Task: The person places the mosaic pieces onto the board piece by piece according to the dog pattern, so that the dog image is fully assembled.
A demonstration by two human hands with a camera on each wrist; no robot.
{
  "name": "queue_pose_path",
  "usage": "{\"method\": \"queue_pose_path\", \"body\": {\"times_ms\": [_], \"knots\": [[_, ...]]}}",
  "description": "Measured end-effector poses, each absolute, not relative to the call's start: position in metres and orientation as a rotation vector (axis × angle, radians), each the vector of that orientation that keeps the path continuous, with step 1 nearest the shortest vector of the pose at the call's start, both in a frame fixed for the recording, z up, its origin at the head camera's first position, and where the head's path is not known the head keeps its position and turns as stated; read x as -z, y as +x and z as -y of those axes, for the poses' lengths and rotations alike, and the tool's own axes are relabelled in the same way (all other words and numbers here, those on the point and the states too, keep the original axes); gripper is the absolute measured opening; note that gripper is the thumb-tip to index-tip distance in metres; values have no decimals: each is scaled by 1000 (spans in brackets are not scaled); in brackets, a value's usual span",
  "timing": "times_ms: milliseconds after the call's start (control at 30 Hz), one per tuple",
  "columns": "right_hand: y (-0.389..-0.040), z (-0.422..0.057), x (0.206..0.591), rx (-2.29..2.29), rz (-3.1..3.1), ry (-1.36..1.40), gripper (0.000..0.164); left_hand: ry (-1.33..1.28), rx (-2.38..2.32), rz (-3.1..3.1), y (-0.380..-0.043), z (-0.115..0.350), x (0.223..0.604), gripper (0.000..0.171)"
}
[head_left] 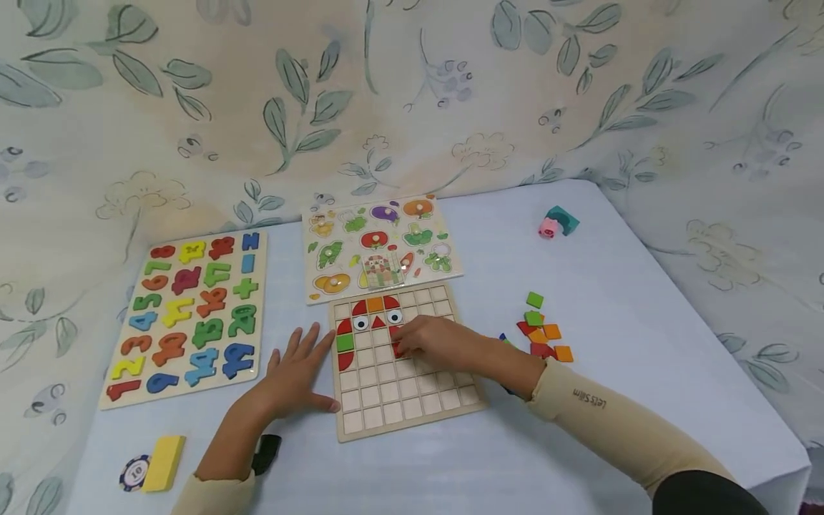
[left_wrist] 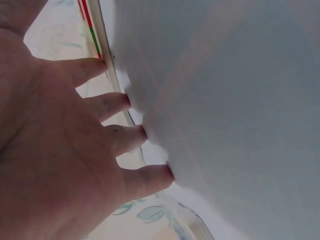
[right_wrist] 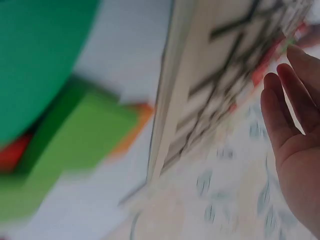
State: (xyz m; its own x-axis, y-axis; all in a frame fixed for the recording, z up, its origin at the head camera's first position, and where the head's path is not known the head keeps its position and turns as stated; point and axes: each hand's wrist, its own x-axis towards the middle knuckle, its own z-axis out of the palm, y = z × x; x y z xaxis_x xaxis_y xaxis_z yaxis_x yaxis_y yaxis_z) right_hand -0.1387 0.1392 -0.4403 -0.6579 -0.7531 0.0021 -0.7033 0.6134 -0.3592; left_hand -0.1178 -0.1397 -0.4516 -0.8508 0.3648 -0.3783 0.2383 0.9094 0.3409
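A wooden grid board (head_left: 412, 409) lies on the table with red, green and orange tiles and two eye tiles forming part of a face. My right hand (head_left: 440, 343) is over its right part, thumb and fingertips bent together at a red tile (head_left: 396, 350), partly covered by the fingers. The right wrist view is blurred and shows that hand's fingers (right_wrist: 295, 95) beside the board. My left hand (head_left: 290, 379) lies spread at the board's left edge, thumb touching the frame near the lower corner. A green square tile (head_left: 345, 343) sits near its index finger.
Loose coloured tiles (head_left: 541, 332) lie right of the board. A number puzzle (head_left: 187, 322) is at left, a vegetable puzzle (head_left: 360, 257) behind, carrying a small picture card (head_left: 383, 270). A yellow block (head_left: 164, 463) and round chip (head_left: 134, 473) lie front left; a pink pig figure (head_left: 548, 228) stands back right.
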Motion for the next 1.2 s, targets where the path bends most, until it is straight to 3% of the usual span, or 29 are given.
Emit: {"method": "queue_pose_path", "body": {"times_ms": [167,333,533,767,967,1200], "knots": [[-137,-190,419,506,-2767,-754,15,448,-408,-2638,-117,142,453,119],[-136,-243,425,192,-2774,-367,23,423,-397,-2650,-113,150,450,119],[-136,-270,441,141,-2779,-315,34,394,-408,-2652,-111,154,451,118],[-132,-286,436,245,-2744,-287,31,432,-413,-2626,-119,137,453,115],[-144,-264,422,331,-2702,-340,19,424,-390,-2619,-121,131,452,114],[-166,-152,411,554,-2698,-765,8,370,-376,-2632,-118,137,451,115]]}}
